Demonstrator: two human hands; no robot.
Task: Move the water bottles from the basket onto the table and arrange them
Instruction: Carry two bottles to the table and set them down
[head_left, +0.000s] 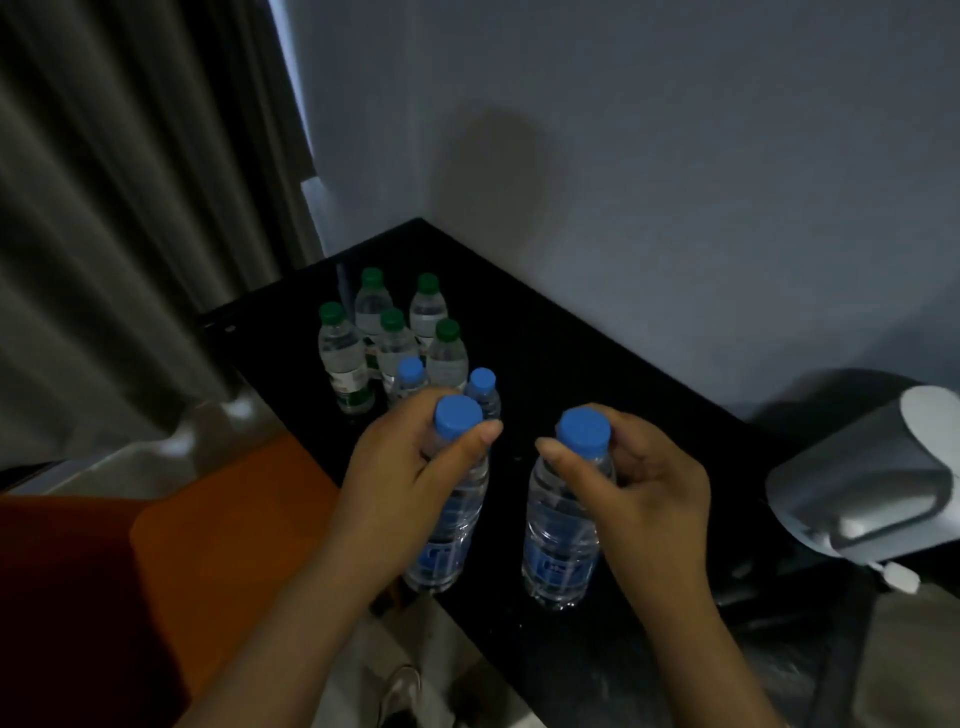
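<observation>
Now both hands hold blue-capped bottles at the table's near edge

From my station I see the left hand (410, 467) wrapped round the neck of a clear plastic water bottle with a blue screw cap (452, 525), thumb pressed just under the cap and fingers curled behind. The right hand (639, 488) grips a second clear blue-capped bottle (561, 540) the same way, thumb and fingers pinching just below its cap. Both bottles are upright, side by side but apart, at the near edge of the glossy black table (597, 374). The left one's base is right at that edge, and I cannot tell whether either base touches the top. I judge the neck grip is chosen to keep each bottle vertical and leave its base free for setting down.

Toward the table's far left corner stand five clear green-capped bottles (395, 338) in a tight cluster, and two more blue-capped bottles (410, 374) stand just in front of them. That sorting by cap colour tells me the pair in hand belongs beside the blue ones, continuing the rows toward the near edge. I cannot see the basket from this view. At the table's right end sits a grey rounded appliance (862, 478), and an orange surface (234, 519) lies beside the left edge.
</observation>
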